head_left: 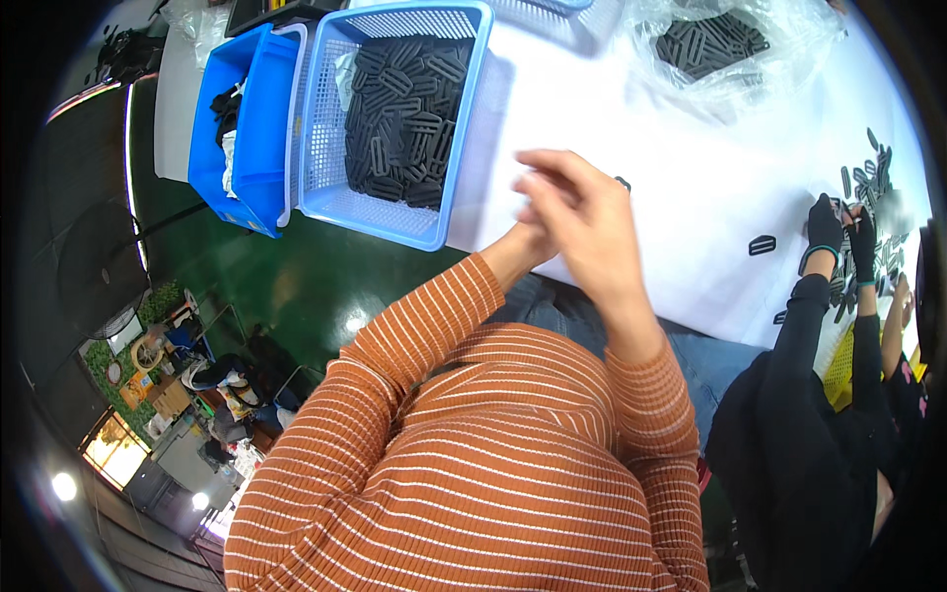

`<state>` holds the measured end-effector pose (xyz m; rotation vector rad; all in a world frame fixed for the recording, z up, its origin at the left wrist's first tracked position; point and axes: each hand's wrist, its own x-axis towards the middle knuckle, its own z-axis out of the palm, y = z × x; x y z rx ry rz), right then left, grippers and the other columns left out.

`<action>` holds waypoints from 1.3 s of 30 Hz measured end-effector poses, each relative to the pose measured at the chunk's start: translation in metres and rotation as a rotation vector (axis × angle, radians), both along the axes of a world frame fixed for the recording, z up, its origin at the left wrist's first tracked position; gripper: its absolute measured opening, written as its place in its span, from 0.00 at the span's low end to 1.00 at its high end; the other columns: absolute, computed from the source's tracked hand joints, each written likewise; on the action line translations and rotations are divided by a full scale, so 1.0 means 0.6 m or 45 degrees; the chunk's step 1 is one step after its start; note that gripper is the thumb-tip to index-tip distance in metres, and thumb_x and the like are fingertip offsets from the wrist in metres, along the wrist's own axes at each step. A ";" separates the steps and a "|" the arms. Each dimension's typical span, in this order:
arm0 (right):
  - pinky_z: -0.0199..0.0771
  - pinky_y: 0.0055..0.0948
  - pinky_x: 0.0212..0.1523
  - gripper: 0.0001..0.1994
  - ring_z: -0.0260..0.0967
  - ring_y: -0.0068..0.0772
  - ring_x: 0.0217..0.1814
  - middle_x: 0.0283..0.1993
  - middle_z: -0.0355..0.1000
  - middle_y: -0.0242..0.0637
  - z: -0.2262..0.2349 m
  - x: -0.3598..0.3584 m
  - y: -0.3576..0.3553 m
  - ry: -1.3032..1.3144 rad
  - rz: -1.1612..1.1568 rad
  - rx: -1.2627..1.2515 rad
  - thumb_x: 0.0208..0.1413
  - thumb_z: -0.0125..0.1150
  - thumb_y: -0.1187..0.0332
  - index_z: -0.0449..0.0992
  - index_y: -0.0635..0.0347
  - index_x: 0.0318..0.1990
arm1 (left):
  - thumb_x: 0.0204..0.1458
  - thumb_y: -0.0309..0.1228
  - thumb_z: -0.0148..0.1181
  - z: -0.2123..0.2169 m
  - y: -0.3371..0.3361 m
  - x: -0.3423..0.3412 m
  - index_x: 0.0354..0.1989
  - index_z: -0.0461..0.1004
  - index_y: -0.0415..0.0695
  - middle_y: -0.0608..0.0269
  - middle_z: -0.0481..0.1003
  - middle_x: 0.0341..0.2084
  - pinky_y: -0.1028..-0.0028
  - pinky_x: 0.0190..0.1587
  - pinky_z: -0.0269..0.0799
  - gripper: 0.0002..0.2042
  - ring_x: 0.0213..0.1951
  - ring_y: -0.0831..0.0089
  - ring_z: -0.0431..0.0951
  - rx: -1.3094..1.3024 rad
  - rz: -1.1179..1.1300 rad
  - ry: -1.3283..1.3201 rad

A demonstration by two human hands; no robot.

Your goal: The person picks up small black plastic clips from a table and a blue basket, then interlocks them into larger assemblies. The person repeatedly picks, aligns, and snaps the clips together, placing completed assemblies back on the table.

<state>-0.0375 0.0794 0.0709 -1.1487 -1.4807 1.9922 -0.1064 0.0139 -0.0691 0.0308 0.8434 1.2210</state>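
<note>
My right hand (592, 217) is over the white table near its front edge, fingers loosely bent and apart, slightly blurred. I see nothing held in it. It crosses in front of my left hand (531, 243), whose fingers are mostly hidden, so what they hold cannot be made out. A black slotted strap buckle (622, 184) shows partly beside my right hand on the table. To the left, a light-blue mesh basket (441, 232) contains many similar black buckles (404, 118).
A blue bin (258, 138) adjoins the basket. At the back lies a clear plastic bag (789, 74) of black buckles. On the right, a co-worker's gloved hands (827, 225) are at a buckle pile (870, 183). One loose buckle (762, 245) lies nearer me.
</note>
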 end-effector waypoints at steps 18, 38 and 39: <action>0.71 0.34 0.37 0.16 0.73 0.38 0.35 0.35 0.74 0.41 -0.241 0.417 0.035 -1.256 -1.094 0.513 0.49 0.61 0.59 0.76 0.62 0.39 | 0.56 0.30 0.50 0.102 0.372 0.030 0.60 0.52 0.30 0.42 0.60 0.57 0.62 0.57 0.65 0.26 0.57 0.55 0.63 0.261 -0.262 0.849; 0.77 0.22 0.29 0.13 0.75 0.30 0.27 0.31 0.75 0.41 -0.025 0.226 0.031 -0.085 -0.743 -0.435 0.57 0.56 0.67 0.76 0.71 0.40 | 0.54 0.31 0.56 0.188 0.134 0.072 0.48 0.73 0.37 0.61 0.77 0.35 0.78 0.39 0.72 0.15 0.35 0.77 0.75 0.073 -0.559 0.761; 0.77 0.22 0.29 0.13 0.75 0.30 0.27 0.31 0.75 0.41 -0.020 0.223 0.032 -0.066 -0.734 -0.430 0.57 0.55 0.67 0.76 0.71 0.40 | 0.54 0.30 0.56 0.189 0.134 0.070 0.47 0.73 0.37 0.62 0.77 0.35 0.78 0.39 0.72 0.14 0.34 0.78 0.75 0.073 -0.533 0.730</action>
